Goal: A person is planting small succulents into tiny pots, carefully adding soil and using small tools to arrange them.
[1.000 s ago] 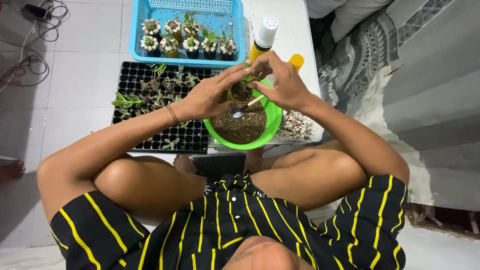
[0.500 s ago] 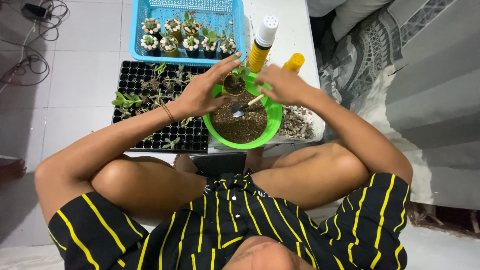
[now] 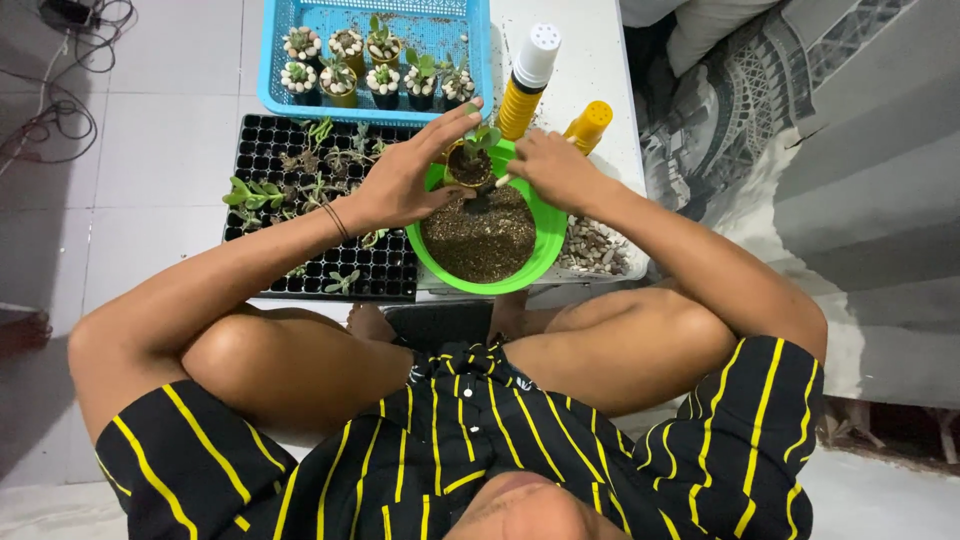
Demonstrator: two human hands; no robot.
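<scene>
1. Two hands of mine work over the round green plastic bowl of gritty brown soil (image 3: 545, 240) just beyond my crossed legs.
2. My left hand (image 3: 405, 180) wraps its fingers around a small tan pot holding a green seedling (image 3: 470, 160), held above the bowl's far rim.
3. My right hand (image 3: 550, 168) is clenched on a thin wooden stick (image 3: 502, 181) whose tip touches the pot's soil.
4. Left of the bowl lies a black plastic seedling tray with sprouts (image 3: 270, 150).
5. Farther away sits a blue plastic basket (image 3: 275, 75) of small potted succulents.
6. A stack of yellow pots with a white cap (image 3: 525, 85) stands just beyond my right hand.
</scene>
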